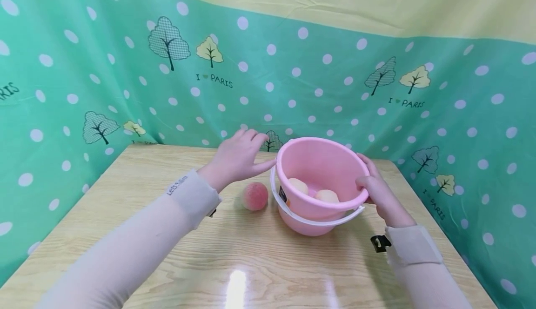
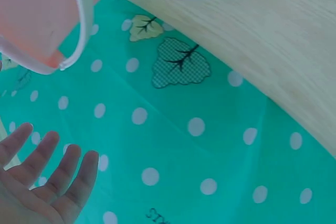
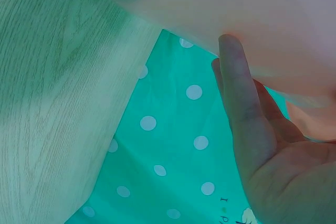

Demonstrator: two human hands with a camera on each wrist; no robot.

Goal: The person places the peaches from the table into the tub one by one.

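A pink bucket point(image 1: 320, 160) leans toward me over the table, its white handle point(image 1: 311, 223) hanging down the near side. Inside lie two pale round fruits point(image 1: 327, 196), partly hidden by the near wall. My right hand point(image 1: 380, 191) grips the bucket's right rim, thumb over the edge; in the right wrist view its fingers point(image 3: 239, 72) lie along the outer wall. At the left rim, my left hand point(image 1: 238, 156) is raised with fingers spread, thumb tip right beside the edge and nothing held. Below that hand a reddish peach point(image 1: 255, 196) rests on the wood, left of the bucket.
The wooden table point(image 1: 176, 258) runs back to a green dotted curtain point(image 1: 289, 81) hanging behind and along both sides. Bare tabletop spreads in front and to the left. A dark clip point(image 1: 380, 243) sits at my right cuff.
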